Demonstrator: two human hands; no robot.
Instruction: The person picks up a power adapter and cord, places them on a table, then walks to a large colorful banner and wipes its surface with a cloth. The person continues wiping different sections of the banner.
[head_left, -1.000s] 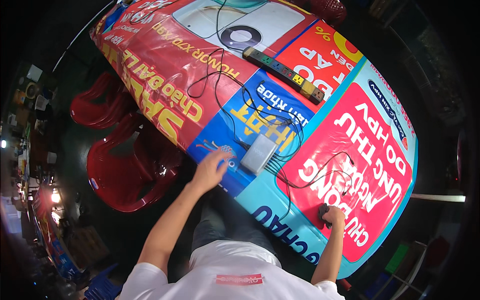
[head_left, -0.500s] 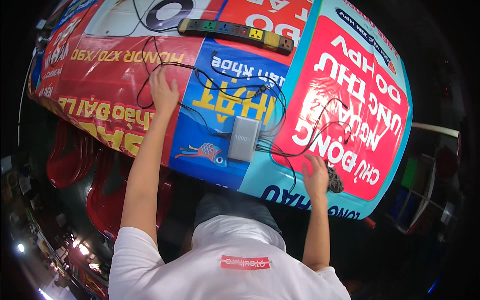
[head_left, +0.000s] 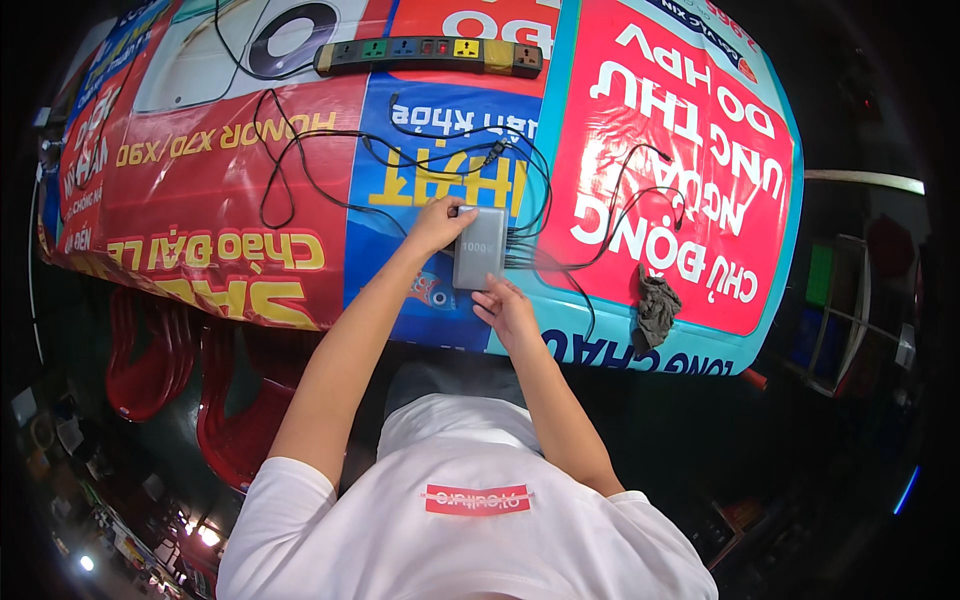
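Observation:
A grey box-shaped charger (head_left: 480,245) with several black cables (head_left: 548,262) running from its right side lies on the printed table cover, in front of my body. My left hand (head_left: 436,226) grips its upper left edge, with the thumb over the top face and the other fingers partly hidden. At its lower right corner, the fingers and thumb of my right hand (head_left: 506,312) are closed on the lower edge. One more black cable (head_left: 385,212) comes out near my left hand.
A black power strip (head_left: 430,56) with coloured sockets lies at the far side. Loose black cable (head_left: 275,170) loops across the cover's left half. A crumpled dark grey cloth (head_left: 656,308) sits near the right front edge. Red plastic chairs (head_left: 150,365) stand below the table's left side.
My left hand has left the looped cable and come right to the charger. My right hand has moved left from beside the cloth to the charger's lower corner. The whole view has shifted slightly.

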